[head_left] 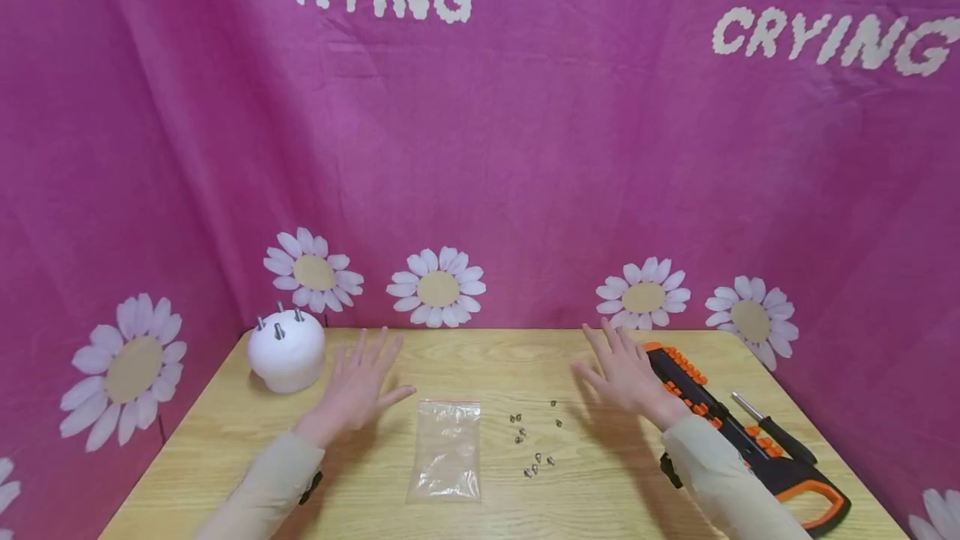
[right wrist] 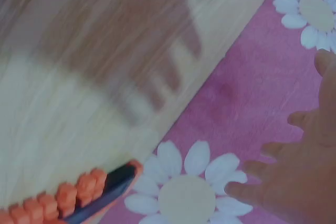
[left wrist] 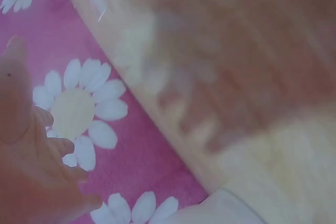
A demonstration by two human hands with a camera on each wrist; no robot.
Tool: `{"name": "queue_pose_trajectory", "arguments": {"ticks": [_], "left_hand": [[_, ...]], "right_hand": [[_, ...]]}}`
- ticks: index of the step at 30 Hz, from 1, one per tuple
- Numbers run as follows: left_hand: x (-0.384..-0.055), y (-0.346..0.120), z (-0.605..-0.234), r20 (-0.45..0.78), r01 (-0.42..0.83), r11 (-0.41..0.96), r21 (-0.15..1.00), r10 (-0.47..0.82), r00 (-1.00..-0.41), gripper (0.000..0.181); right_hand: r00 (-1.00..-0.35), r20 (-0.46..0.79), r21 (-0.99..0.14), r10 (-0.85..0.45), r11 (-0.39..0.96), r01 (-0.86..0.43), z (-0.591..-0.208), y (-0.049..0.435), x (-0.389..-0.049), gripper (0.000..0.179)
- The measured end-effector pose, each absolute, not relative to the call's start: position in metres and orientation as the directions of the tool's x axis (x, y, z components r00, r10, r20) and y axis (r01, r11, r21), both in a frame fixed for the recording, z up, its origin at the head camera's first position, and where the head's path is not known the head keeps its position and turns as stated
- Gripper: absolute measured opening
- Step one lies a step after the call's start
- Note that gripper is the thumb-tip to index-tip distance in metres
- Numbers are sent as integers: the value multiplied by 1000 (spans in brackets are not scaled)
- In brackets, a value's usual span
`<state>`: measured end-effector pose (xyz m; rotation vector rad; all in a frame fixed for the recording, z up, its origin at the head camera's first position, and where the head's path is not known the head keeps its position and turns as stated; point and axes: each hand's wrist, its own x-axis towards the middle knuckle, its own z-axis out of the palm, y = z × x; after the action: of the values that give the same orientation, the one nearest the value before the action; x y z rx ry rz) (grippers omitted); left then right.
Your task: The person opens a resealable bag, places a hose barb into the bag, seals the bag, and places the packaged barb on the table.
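Both hands hover over a wooden table with fingers spread and nothing held. The left hand (head_left: 358, 386) is between a white rounded object (head_left: 287, 357) with several metal studs on top and a clear zip bag (head_left: 447, 450) lying flat. Several small metal fasteners (head_left: 537, 458) lie scattered right of the bag; their exact kind is too small to tell. My right hand (head_left: 626, 373) is nearest the black and orange rack (head_left: 705, 407). In the wrist views, the left hand (left wrist: 37, 156) and right hand (right wrist: 294, 161) show straight, parted fingers.
A screwdriver (head_left: 780, 432) with a black handle lies at the right, beside the rack. Behind the table (head_left: 375, 515) hangs a pink cloth (head_left: 525, 148) with daisies and white lettering. The cloth also closes off both sides.
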<state>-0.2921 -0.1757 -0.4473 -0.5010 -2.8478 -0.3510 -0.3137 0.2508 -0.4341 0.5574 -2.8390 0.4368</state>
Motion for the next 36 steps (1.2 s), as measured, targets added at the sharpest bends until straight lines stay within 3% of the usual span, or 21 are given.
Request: {"name": "queue_pose_trajectory", "arguments": {"ticks": [4, 11, 22, 36], "left_hand": [[-280, -174, -454, 230, 377, 902, 211, 329, -916, 85], [-262, -169, -462, 172, 397, 886, 239, 364, -915, 87], [-238, -154, -471, 118, 435, 857, 275, 419, -900, 90], [-216, -136, -474, 46, 499, 817, 290, 508, -860, 85]], "right_hand": [[-896, 265, -272, -357, 863, -425, -440, 239, -314, 70], [-894, 229, -438, -384, 780, -447, -447, 218, -311, 64], [-872, 190, -594, -452, 654, -468, -452, 190, -317, 51], [-801, 131, -680, -584, 535, -501, -460, 156, -333, 33]]}}
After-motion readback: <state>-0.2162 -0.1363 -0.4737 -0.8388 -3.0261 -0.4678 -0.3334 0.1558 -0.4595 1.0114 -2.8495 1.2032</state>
